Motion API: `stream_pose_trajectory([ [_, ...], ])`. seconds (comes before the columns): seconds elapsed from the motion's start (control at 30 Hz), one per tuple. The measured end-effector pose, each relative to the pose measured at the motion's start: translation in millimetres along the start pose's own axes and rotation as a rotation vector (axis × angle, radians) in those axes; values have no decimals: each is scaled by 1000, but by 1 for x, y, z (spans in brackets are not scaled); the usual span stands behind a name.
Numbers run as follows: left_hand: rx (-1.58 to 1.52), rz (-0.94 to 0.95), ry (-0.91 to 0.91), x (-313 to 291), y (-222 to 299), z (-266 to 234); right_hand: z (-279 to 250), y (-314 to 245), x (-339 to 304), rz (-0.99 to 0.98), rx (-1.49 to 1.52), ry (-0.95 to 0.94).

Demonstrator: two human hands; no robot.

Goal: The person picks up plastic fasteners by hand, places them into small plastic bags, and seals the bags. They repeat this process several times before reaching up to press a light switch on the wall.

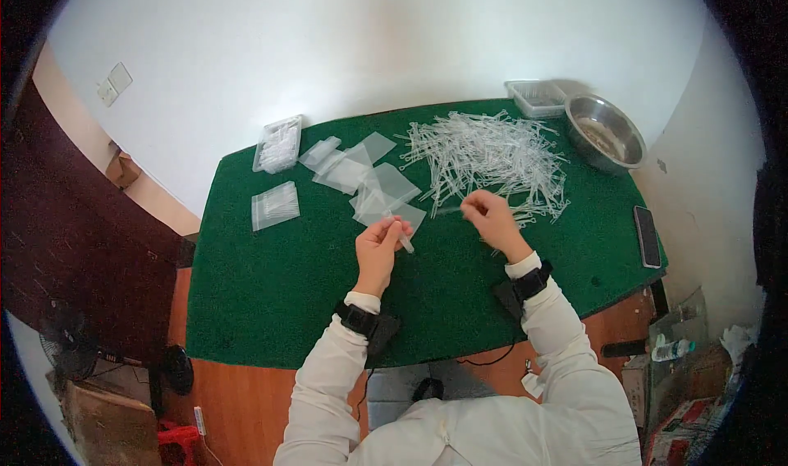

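Note:
Thin clear plastic sticks with small looped ends lie in a large tangled pile (492, 154) on the green-covered table. My left hand (379, 248) is closed round a few of these clear sticks (406, 243), whose ends poke out below the fingers. Just in front of the pile, my right hand (491, 220) pinches a thin clear stick (447, 211) that points left and is blurred. Beyond my left hand, several flat clear plastic bags (392, 185) overlap one another. A filled bag of sticks (275, 206) lies further left, its sticks in a row.
At the back left stands a clear tray (279, 144) full of white sticks. Another clear plastic tray (537, 99) and a metal bowl (606, 133) occupy the back right corner. A dark phone (647, 236) rests by the right edge of the green cloth (271, 302).

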State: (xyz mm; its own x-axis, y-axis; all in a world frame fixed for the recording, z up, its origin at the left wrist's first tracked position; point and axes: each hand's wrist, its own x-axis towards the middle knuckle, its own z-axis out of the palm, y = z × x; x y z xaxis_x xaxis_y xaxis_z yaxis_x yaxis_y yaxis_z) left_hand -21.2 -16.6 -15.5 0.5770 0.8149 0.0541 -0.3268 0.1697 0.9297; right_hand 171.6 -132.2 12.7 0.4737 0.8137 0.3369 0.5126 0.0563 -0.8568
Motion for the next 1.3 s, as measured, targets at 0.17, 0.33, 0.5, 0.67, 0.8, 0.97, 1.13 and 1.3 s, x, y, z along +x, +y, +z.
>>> stream_pose_trajectory([
  [0.17,5,-85,-79,-3,4,2,3,-12,-6,-47,152,-404],
  [0.33,120,-264,-304,-11,13,7,6,-16,-7,-217,147,-570],
  [0.5,174,-347,-426,-15,16,13,7,-20,-9,-225,103,-450],
  [0.67,151,-371,-490,-19,19,17,14,-25,-12,-217,146,-286],
  [0.8,133,-365,-504,-19,20,17,17,-26,-13,-241,171,-226],
  [0.97,175,-344,-528,-19,19,18,17,-23,-13,-260,117,-206],
  [1.13,154,-241,-512,-19,14,18,22,-28,-17,-281,155,-168],
  [1.3,256,-54,-507,-15,3,12,26,-25,-16,-428,117,-122],
])
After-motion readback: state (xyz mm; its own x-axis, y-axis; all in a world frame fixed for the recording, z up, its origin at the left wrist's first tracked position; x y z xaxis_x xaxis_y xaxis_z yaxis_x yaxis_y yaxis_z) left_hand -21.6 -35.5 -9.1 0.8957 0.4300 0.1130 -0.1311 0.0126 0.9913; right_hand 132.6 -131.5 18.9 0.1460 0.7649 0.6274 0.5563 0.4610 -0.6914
